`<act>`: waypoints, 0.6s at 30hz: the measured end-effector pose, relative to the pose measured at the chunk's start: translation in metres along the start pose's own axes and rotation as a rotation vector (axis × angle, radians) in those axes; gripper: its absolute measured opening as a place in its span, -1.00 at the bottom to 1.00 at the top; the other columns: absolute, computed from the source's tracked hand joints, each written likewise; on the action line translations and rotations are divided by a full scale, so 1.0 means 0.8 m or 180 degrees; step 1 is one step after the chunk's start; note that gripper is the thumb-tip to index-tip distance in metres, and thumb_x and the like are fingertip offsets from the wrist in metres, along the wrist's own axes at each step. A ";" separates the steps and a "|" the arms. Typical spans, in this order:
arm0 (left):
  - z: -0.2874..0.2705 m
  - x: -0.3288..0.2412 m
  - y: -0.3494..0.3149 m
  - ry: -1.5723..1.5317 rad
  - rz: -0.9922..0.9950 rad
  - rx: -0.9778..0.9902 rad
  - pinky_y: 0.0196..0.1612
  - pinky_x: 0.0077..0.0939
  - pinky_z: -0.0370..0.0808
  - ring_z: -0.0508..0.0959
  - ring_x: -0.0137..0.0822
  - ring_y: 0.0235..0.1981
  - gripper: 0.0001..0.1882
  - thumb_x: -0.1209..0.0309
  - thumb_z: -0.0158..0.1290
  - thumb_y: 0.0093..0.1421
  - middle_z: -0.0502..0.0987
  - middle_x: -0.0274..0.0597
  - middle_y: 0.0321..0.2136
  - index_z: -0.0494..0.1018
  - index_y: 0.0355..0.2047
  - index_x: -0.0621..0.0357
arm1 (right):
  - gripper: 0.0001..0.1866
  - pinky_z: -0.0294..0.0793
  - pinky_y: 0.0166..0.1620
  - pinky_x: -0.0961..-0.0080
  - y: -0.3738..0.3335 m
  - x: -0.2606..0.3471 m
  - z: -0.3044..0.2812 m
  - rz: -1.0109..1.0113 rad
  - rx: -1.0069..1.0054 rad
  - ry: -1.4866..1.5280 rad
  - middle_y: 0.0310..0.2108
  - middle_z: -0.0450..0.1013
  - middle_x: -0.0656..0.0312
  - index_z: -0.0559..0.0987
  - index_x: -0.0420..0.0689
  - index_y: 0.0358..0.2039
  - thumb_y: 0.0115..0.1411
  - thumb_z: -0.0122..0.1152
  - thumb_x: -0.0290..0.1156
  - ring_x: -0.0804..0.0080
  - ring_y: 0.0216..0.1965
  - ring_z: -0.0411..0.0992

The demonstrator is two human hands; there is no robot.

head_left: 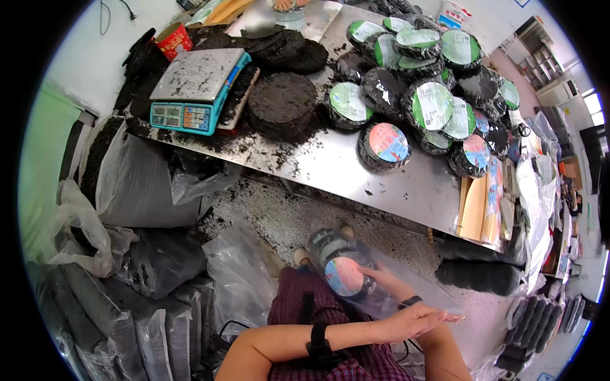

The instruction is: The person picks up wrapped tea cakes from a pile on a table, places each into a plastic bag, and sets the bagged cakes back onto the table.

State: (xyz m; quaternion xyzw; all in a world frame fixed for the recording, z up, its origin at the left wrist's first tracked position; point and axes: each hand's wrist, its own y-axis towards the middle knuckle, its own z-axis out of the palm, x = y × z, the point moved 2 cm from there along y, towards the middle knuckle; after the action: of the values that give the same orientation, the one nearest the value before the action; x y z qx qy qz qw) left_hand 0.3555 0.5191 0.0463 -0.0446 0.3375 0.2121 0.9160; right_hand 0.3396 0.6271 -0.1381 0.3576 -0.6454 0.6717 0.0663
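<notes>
My left arm crosses over my right forearm. The fingers of my left hand (413, 320) are pinched on the mouth edge of a long clear plastic bag (406, 273). My right hand (379, 279) reaches inside this bag, its fingers closed on a round dark cake wrapped in film with a pink and blue label (344, 276). Further dark round shapes (327, 244) lie at the bag's far end, beyond the labelled one. The bag is held above my lap, in front of the table.
Wrapped round cakes with green labels (434, 105) pile up on the metal table (330, 168). Bare dark cakes (281, 98) stand beside a blue scale (200, 92). Filled grey bags (152, 324) crowd the left floor. Another person's hand (289, 5) shows at the far edge.
</notes>
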 end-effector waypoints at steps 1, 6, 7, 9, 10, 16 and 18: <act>0.005 0.006 0.006 -0.0032 -0.0030 0.0088 -0.59 -0.74 0.06 0.09 -0.67 -0.62 -0.53 0.09 -0.30 0.39 0.05 -0.56 -0.66 0.30 0.18 0.00 | -0.23 0.35 0.00 0.40 0.023 -0.045 -0.003 -0.0058 -0.0202 -0.0097 -0.02 0.40 0.13 0.33 -0.16 0.15 -0.04 0.36 -0.11 0.29 -0.02 0.37; -0.014 0.034 0.010 -0.0101 0.0065 -0.0397 -0.58 -0.76 0.06 0.10 -0.69 -0.61 -0.53 0.10 -0.30 0.39 0.07 -0.58 -0.66 0.30 0.18 0.01 | -0.32 0.36 -0.01 0.35 -0.026 0.015 -0.032 -0.0502 -0.0509 -0.1803 -0.13 0.46 -0.03 0.44 -0.25 -0.04 -0.07 0.35 -0.04 0.16 -0.04 0.41; -0.020 0.034 0.009 -0.0153 0.0177 -0.0552 -0.58 -0.76 0.06 0.09 -0.69 -0.61 -0.53 0.10 -0.30 0.39 0.06 -0.58 -0.66 0.29 0.18 0.01 | -0.33 0.38 -0.03 0.31 -0.047 0.051 -0.035 -0.0774 -0.0648 -0.2325 -0.15 0.47 -0.03 0.43 -0.23 -0.04 -0.10 0.37 -0.07 0.13 -0.06 0.42; -0.019 0.023 0.010 -0.0242 0.0267 -0.0633 -0.58 -0.75 0.05 0.08 -0.69 -0.61 -0.53 0.10 -0.30 0.39 0.06 -0.59 -0.66 0.29 0.18 0.02 | -0.33 0.40 -0.05 0.26 -0.059 0.068 -0.036 -0.1076 -0.0922 -0.3174 -0.19 0.48 -0.05 0.43 -0.21 -0.06 -0.14 0.39 -0.10 0.05 -0.09 0.43; -0.014 0.017 0.011 -0.0268 0.0242 -0.0598 -0.58 -0.75 0.05 0.07 -0.69 -0.60 -0.53 0.10 -0.30 0.39 0.05 -0.59 -0.66 0.28 0.19 0.03 | -0.32 0.40 -0.05 0.24 -0.050 0.060 -0.034 -0.1121 -0.1037 -0.3502 -0.20 0.47 -0.06 0.42 -0.22 -0.07 -0.15 0.40 -0.09 0.01 -0.10 0.42; 0.016 -0.002 0.009 -0.0126 0.0576 0.0211 -0.59 -0.73 0.04 0.06 -0.67 -0.64 -0.52 0.06 -0.27 0.37 0.03 -0.60 -0.67 0.31 0.17 -0.01 | -0.24 0.34 0.02 0.21 0.053 -0.045 -0.032 -0.0576 -0.0440 -0.2360 -0.11 0.41 -0.11 0.36 -0.29 -0.03 -0.13 0.38 -0.03 -0.06 -0.06 0.37; 0.015 -0.003 0.006 -0.0045 0.0523 -0.0021 -0.59 -0.73 0.04 0.06 -0.66 -0.64 -0.54 0.08 -0.25 0.37 0.04 -0.60 -0.67 0.33 0.16 -0.01 | -0.31 0.33 0.05 0.23 0.069 -0.064 -0.030 -0.0424 -0.1631 -0.2834 0.04 0.29 -0.15 0.35 -0.30 0.00 -0.04 0.33 -0.11 -0.06 -0.01 0.34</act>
State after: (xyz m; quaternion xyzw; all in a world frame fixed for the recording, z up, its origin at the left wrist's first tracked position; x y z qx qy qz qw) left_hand 0.3584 0.5254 0.0573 -0.0183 0.3328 0.2880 0.8977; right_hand 0.3373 0.6592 -0.2102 0.6213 -0.7307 0.2693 -0.0866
